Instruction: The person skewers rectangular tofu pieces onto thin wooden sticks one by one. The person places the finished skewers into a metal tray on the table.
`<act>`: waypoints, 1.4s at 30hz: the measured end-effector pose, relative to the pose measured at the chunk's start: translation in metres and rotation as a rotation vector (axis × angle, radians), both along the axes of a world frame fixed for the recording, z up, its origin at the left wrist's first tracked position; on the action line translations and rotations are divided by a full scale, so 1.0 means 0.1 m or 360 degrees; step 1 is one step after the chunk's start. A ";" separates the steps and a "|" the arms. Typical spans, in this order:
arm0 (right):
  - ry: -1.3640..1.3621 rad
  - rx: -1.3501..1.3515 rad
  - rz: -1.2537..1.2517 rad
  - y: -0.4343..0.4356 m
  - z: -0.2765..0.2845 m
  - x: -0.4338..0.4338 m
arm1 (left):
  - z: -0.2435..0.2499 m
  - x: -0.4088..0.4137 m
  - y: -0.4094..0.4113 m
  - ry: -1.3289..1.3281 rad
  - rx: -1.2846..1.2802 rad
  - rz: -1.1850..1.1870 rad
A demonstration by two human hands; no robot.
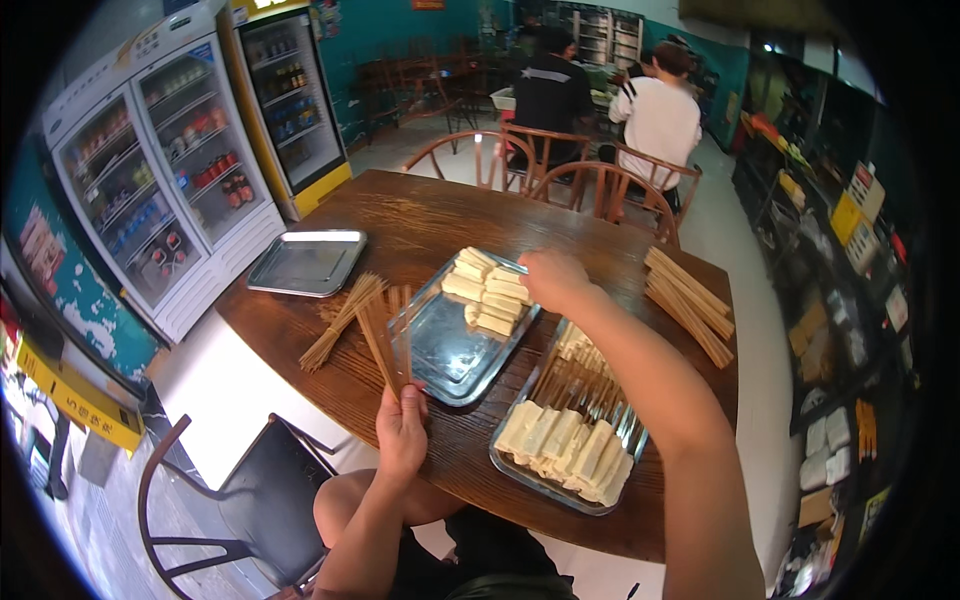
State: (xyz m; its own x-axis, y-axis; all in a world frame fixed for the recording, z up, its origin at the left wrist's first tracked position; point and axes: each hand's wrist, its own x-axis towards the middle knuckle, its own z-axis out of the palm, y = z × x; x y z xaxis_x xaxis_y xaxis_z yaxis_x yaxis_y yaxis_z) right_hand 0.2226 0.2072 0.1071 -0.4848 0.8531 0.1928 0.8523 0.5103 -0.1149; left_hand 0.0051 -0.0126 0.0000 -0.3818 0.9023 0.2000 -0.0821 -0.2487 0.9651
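Observation:
My left hand [402, 429] holds a fanned bunch of thin wooden skewers [380, 341] upright, at the near left of a metal tray [442, 367]. Pale yellow rolled pieces, perhaps tofu skin [491, 292], lie in that tray's far half. At the tray's far right corner is my right hand [553, 279], its fingers bent by the rolls; whether they grip anything is hidden. A second metal tray [510, 466], below my right forearm, bears skewered rolls [566, 450] at its near end and more at its far end, with the sticks between them.
A bare metal tray [307, 262] and a tied skewer bundle [341, 322] lie at the left of the wooden table [600, 521]. More stick bundles [686, 304] lie right. Chairs [607, 187] stand beyond, where two people sit, backs turned. Drink fridges [165, 165] stand left, a chair [262, 495] near left.

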 end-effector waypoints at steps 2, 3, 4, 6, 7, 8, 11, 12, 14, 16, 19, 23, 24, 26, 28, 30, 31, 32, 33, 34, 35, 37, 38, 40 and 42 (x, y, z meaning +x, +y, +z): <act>-0.0419 -0.0148 -0.0093 0.33 -0.10 -0.19 | 0.04 0.02 0.01 0.0054 -0.0037 -0.0022; -0.0463 -0.0200 -0.0101 0.34 -0.11 -0.31 | 0.06 0.02 -0.02 0.0092 -0.0040 -0.0001; -0.0508 -0.0251 -0.0116 0.33 -0.12 -0.40 | 0.07 0.02 -0.03 0.0086 -0.0033 0.0010; -0.0506 -0.0256 -0.0191 0.28 -0.18 -0.53 | 0.04 0.00 -0.03 0.0096 -0.0016 0.0028; -0.0459 -0.0209 -0.0249 0.24 -0.24 -0.57 | 0.01 0.00 -0.02 0.0112 -0.0006 0.0036; -0.0413 -0.0162 -0.0308 0.23 -0.28 -0.60 | -0.02 0.00 -0.01 0.0128 0.0004 0.0041; -0.0116 -0.0068 -0.0343 0.25 -0.41 -0.58 | 0.03 -0.02 -0.03 0.0184 -0.0015 0.0031; -0.0109 -0.0150 -0.0329 0.26 -0.37 -0.59 | 0.03 -0.03 -0.03 0.0155 -0.0016 0.0035; -0.0090 -0.0306 -0.0315 0.31 -0.22 -0.56 | 0.03 -0.03 -0.03 0.0100 -0.0010 0.0033; -0.0197 -0.0376 -0.0274 0.47 -0.26 -0.47 | 0.06 -0.02 -0.05 0.0093 -0.0066 0.0070; -0.0258 -0.0362 -0.0267 0.61 -0.32 -0.40 | 0.11 -0.01 -0.04 0.0085 -0.0078 0.0039; 0.0323 -0.0621 -0.0239 0.46 -0.12 -0.27 | 0.07 -0.05 0.00 0.0084 -0.0117 -0.0044; 0.0699 -0.0843 -0.0227 0.35 -0.02 -0.23 | 0.08 -0.05 0.00 0.0024 -0.0131 -0.0082; 0.1471 -0.1273 -0.0196 0.00 0.27 -0.17 | 0.14 -0.07 0.00 -0.0087 -0.0164 -0.0172; 0.1890 -0.1415 -0.0051 -0.30 0.41 0.06 | 0.40 -0.02 -0.09 -0.0289 -0.0288 -0.0352; 0.2183 -0.1412 0.0049 -0.63 0.51 0.26 | 0.63 0.07 -0.18 -0.0426 -0.0370 -0.0486; 0.2267 -0.1344 0.0054 -0.81 0.54 0.36 | 0.70 0.12 -0.21 -0.0426 -0.0424 -0.0603; 0.2348 -0.1275 0.0061 -0.94 0.54 0.45 | 0.76 0.15 -0.23 -0.0425 -0.0478 -0.0718; 0.2392 -0.1222 0.0035 -1.07 0.54 0.56 | 0.84 0.21 -0.25 -0.0426 -0.0531 -0.0850; 0.2438 -0.1171 0.0019 -1.17 0.52 0.65 | 0.91 0.28 -0.27 -0.0371 -0.0555 -0.0951; 0.2482 -0.1122 0.0006 -1.23 0.49 0.73 | 0.99 0.35 -0.31 -0.0369 -0.0580 -0.1000; 0.2592 -0.1024 -0.0047 -1.26 0.38 0.84 | 1.15 0.47 -0.39 -0.0354 -0.0638 -0.1094; 0.2651 -0.0990 -0.0074 -1.27 0.35 0.84 | 1.18 0.51 -0.43 -0.0325 -0.0624 -0.1144; 0.2776 -0.1004 -0.0089 -1.26 0.30 0.82 | 1.16 0.58 -0.46 -0.0079 -0.0608 -0.1072; 0.2907 -0.1112 -0.0024 -1.23 0.23 0.81 | 1.13 0.62 -0.47 0.0073 -0.0599 -0.1026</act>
